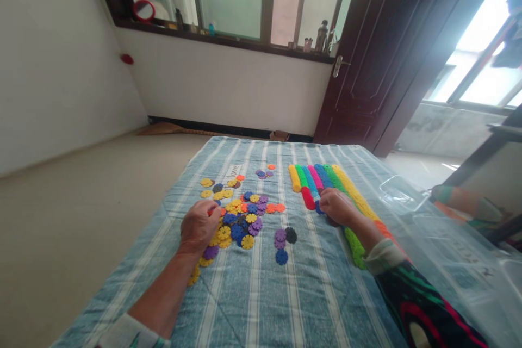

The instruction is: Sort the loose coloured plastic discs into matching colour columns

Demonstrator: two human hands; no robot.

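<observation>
The left hand (199, 224) is at the left edge of a loose pile of notched discs (237, 230), yellow, blue, purple and orange, on the cloth-covered surface (261, 304). Its fingers are curled with the tips close together; whether they grip a disc cannot be told. On the right, the right hand (337, 205) bends over the near ends of the coloured disc rows (322, 176), its fingers drawn in beside a blue end; their hold is hidden. Purple discs (280, 238) lie between the hands, nearer. A clear plastic box (403, 193) sits far right.
</observation>
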